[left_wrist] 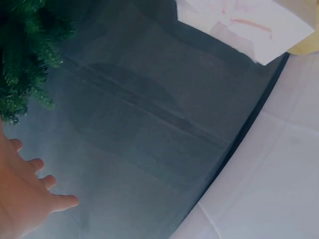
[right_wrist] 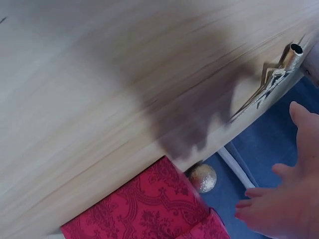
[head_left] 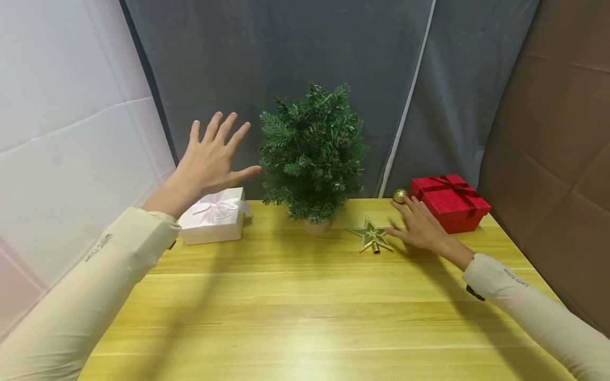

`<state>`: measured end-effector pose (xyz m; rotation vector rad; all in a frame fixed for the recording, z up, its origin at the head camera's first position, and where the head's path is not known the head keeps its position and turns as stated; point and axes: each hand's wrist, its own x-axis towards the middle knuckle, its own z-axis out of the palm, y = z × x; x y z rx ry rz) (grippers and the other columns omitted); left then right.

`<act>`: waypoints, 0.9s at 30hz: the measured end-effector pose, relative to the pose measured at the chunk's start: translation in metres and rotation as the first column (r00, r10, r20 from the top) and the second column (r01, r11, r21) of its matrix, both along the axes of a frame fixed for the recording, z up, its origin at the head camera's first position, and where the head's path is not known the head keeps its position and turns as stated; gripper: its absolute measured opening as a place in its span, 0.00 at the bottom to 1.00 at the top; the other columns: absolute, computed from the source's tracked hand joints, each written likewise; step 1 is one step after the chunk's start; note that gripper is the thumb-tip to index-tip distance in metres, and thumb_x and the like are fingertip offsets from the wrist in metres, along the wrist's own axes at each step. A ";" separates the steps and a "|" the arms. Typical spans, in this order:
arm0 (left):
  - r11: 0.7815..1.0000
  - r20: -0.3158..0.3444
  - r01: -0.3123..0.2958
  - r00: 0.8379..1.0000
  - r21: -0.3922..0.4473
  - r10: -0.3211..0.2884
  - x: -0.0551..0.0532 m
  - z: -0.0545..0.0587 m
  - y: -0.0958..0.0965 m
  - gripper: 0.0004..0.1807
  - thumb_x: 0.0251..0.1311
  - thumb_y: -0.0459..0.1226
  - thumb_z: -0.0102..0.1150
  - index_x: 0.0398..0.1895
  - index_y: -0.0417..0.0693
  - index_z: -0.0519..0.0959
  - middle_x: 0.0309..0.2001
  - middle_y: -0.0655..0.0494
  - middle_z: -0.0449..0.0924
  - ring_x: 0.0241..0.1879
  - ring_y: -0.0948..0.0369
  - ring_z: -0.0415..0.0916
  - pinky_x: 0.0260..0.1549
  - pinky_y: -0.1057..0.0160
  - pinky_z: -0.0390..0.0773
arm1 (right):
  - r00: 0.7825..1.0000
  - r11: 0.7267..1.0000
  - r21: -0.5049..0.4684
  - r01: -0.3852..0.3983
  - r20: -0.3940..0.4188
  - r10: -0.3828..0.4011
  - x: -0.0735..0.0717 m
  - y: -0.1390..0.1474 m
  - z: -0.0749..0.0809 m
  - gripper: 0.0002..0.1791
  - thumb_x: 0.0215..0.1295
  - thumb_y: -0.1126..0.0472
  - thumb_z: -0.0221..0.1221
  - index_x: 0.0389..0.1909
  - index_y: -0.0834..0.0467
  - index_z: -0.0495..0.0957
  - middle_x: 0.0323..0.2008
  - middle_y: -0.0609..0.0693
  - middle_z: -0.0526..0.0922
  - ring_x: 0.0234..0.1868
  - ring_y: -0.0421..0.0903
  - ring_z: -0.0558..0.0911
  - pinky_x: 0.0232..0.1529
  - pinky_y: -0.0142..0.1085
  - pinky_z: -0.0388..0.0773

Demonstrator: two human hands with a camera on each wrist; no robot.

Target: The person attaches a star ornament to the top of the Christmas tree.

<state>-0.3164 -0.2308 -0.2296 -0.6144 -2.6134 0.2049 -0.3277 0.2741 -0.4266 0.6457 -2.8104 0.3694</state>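
With fingers spread, my left hand hovers in the air left of a small green artificial Christmas tree; it holds nothing. Beneath it on the table lies a white gift box with a pale ribbon bow. My right hand reaches over the table's right part, fingers extended, between a gold star tree topper and a red gift box. Just past its fingertips sits a gold ball ornament. In the right wrist view the ornament stands apart from the fingers.
The wooden table carries all these things along its far edge. A grey curtain hangs behind, with a white wall sheet at the left and a brown one at the right.
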 end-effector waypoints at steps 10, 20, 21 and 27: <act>1.000 -0.028 0.025 0.999 -0.012 -0.026 -0.005 0.017 0.014 0.55 0.68 0.72 0.47 0.86 0.56 0.41 0.85 0.45 0.35 0.82 0.41 0.33 0.73 0.27 0.36 | 0.989 0.989 -0.008 -0.150 -0.003 0.150 -0.007 -0.005 -0.012 0.37 0.69 0.58 0.69 0.72 0.70 0.68 0.71 0.77 0.64 0.72 0.76 0.63 0.72 0.69 0.57; 0.999 -0.029 0.039 0.999 0.007 -0.038 -0.005 0.033 0.025 0.51 0.71 0.70 0.43 0.87 0.58 0.40 0.85 0.47 0.33 0.83 0.42 0.31 0.74 0.28 0.36 | 0.965 0.963 -0.137 -0.233 0.086 0.246 -0.015 -0.008 -0.019 0.30 0.68 0.68 0.67 0.67 0.77 0.70 0.63 0.76 0.74 0.65 0.73 0.73 0.66 0.64 0.69; 0.999 -0.028 0.041 0.999 0.011 -0.040 -0.004 0.034 0.025 0.51 0.72 0.70 0.42 0.87 0.58 0.40 0.85 0.47 0.33 0.83 0.43 0.31 0.74 0.28 0.36 | 0.966 0.964 -0.138 -0.229 0.091 0.243 -0.015 -0.008 -0.019 0.30 0.68 0.69 0.67 0.66 0.77 0.71 0.62 0.76 0.75 0.64 0.72 0.74 0.65 0.64 0.71; 0.998 -0.033 0.059 0.998 0.025 -0.058 -0.004 0.042 0.030 0.48 0.74 0.67 0.41 0.87 0.58 0.39 0.85 0.48 0.34 0.83 0.43 0.33 0.74 0.27 0.40 | 0.971 0.972 -0.113 -0.204 0.101 0.215 -0.017 -0.007 -0.023 0.25 0.67 0.70 0.67 0.62 0.75 0.76 0.56 0.73 0.80 0.59 0.69 0.79 0.60 0.61 0.76</act>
